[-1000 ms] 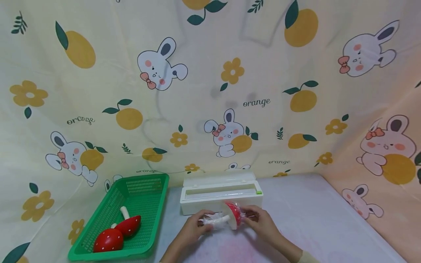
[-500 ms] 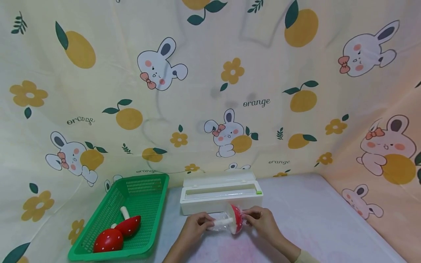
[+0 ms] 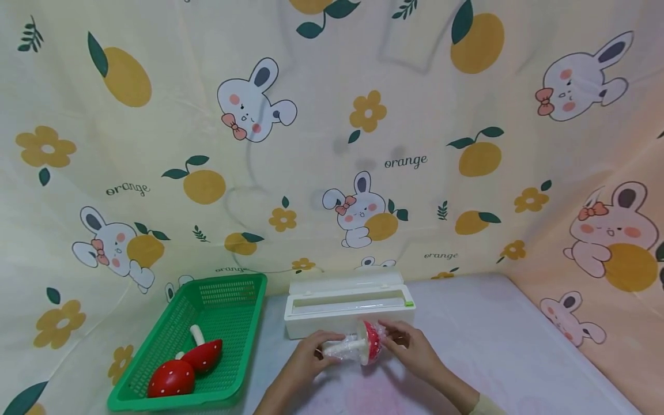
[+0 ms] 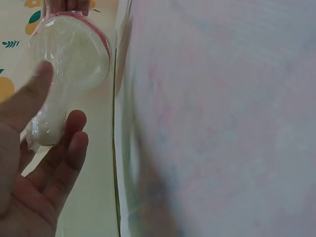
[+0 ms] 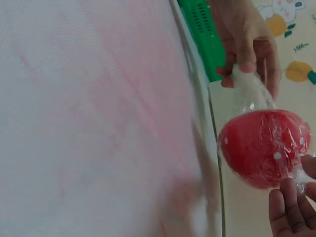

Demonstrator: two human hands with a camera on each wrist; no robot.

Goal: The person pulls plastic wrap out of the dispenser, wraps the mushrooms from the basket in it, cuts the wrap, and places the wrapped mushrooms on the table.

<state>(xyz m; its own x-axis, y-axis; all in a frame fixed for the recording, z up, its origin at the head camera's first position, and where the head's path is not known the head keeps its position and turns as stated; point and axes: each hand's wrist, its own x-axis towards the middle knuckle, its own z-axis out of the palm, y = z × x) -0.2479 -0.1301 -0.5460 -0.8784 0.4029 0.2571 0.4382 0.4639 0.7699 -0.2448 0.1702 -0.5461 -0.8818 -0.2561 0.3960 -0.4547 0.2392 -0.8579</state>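
A red-capped toy mushroom [image 3: 372, 344] with white dots, wrapped in clear plastic film, lies sideways between both hands in the head view. My left hand [image 3: 308, 358] holds the wrapped stem [image 3: 346, 347] near its end, with the thumb on one side and fingers on the other. At the cap's top, my right hand [image 3: 415, 353] pinches at the gathered film. The left wrist view shows the pale underside of the cap [image 4: 74, 54] through the film. Wrinkled film covers the red cap [image 5: 264, 148] in the right wrist view.
Just behind the hands stands a white cling film box [image 3: 350, 324], its lid raised. On the left, a green basket [image 3: 254, 328] holds two more red mushrooms [image 3: 171, 379]. A patterned cloth [image 3: 311, 144] hangs behind the pale table [image 3: 467, 323].
The mushroom shifted slightly right and toward the person, then partly back. Its cap has turned, showing more white dots. Both hands stay on it; the basket and box have not moved.
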